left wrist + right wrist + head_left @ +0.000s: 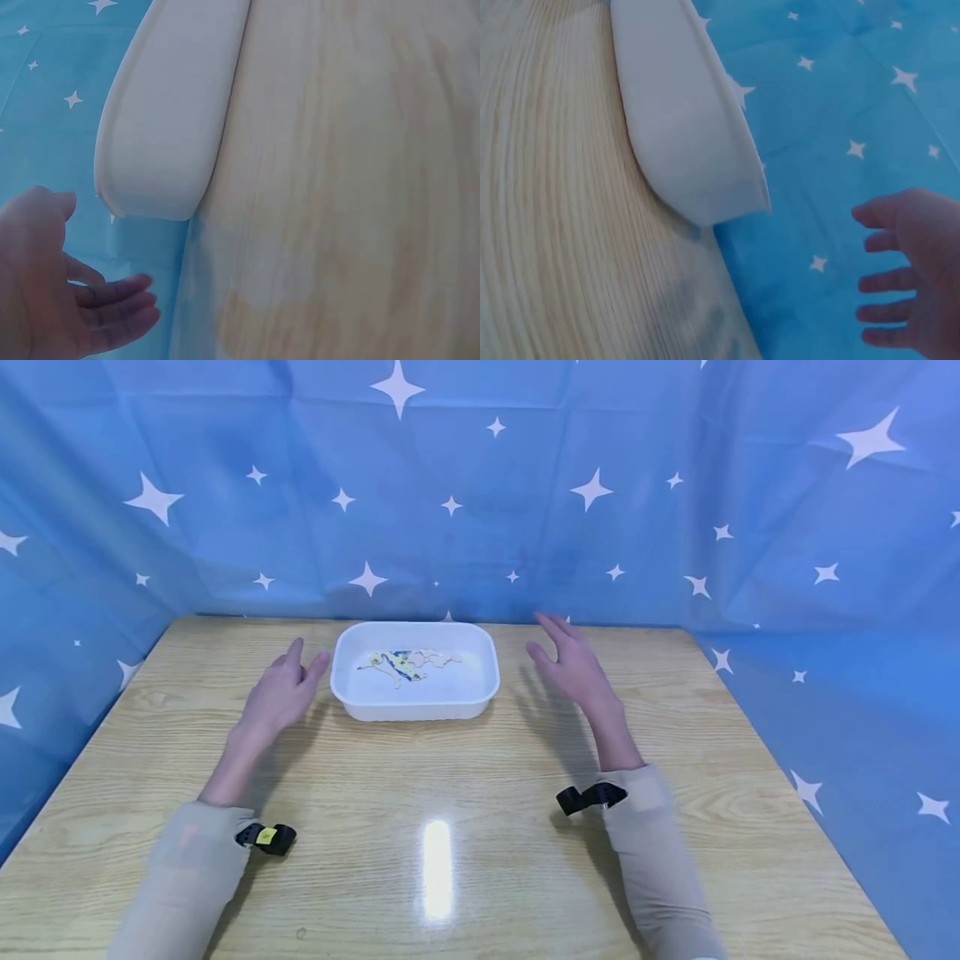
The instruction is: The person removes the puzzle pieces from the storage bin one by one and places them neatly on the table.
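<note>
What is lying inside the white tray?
The white tray holds thin pieces, pale, yellowish and blue, on its floor. I cannot tell what they are; whatever lies directly beneath them is covered.

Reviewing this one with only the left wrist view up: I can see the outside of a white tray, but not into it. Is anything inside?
Observer: Yes. The head view shows thin pieces, pale with some blue, lying in the white tray.

Operator: My view shows only the left grip. Where is the other one?

Observer: In the head view, the right grip is off the tray's right end, with a gap between them.

Operator: Is that one holding anything?

Observer: No. In the right wrist view its fingers are spread apart with nothing in them.
</note>
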The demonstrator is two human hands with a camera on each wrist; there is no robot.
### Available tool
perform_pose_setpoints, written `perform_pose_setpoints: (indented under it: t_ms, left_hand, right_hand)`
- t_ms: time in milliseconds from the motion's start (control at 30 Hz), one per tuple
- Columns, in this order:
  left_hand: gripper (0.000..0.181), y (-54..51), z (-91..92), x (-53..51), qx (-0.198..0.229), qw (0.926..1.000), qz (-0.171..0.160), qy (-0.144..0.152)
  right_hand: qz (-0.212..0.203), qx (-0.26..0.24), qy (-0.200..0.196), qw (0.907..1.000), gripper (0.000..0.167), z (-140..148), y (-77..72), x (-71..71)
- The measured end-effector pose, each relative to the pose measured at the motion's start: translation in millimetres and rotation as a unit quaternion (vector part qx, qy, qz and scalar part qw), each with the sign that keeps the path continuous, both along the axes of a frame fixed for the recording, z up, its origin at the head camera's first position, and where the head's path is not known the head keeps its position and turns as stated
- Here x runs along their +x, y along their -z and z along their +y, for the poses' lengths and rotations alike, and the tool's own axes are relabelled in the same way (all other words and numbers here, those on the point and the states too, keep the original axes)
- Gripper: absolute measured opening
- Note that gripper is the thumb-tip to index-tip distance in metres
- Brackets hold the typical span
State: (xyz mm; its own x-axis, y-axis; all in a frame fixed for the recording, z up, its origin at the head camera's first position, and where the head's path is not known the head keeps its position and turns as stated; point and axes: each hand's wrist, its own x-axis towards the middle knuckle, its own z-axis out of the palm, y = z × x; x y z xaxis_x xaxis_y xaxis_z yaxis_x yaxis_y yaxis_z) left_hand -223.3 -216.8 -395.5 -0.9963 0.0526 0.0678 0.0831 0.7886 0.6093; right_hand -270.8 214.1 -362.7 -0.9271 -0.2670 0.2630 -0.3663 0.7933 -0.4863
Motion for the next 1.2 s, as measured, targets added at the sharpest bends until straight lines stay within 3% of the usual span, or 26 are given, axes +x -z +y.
perform_pose_setpoints:
  t_ms: [300,567,800,1000,1200]
  left_hand:
    - [0.070,12.2,9.7,-9.8,0.086,0.9950,0.046,0.020]
    - [0.060,14.3,19.5,-14.6,0.108,0.9916,0.071,0.009]
    - [0.049,17.1,26.0,-15.9,0.125,0.9887,0.083,-0.003]
    - [0.040,16.9,30.2,-16.4,0.128,0.9849,0.115,-0.020]
    - [0.039,18.4,36.4,-17.8,0.141,0.9842,0.104,-0.025]
  right_hand:
    - [0.021,-0.031,-0.047,0.9982,0.051,-31.1,2.3,-3.8]
    - [0.025,-0.066,-0.079,0.9944,0.045,-64.5,8.9,-10.8]
    - [0.019,-0.056,-0.116,0.9915,0.040,-93.5,16.7,-17.0]
    - [-0.023,-0.070,-0.139,0.9875,0.036,-116.8,19.8,-24.6]
    - [-0.100,-0.095,-0.128,0.9821,0.033,-132.1,27.1,-33.5]
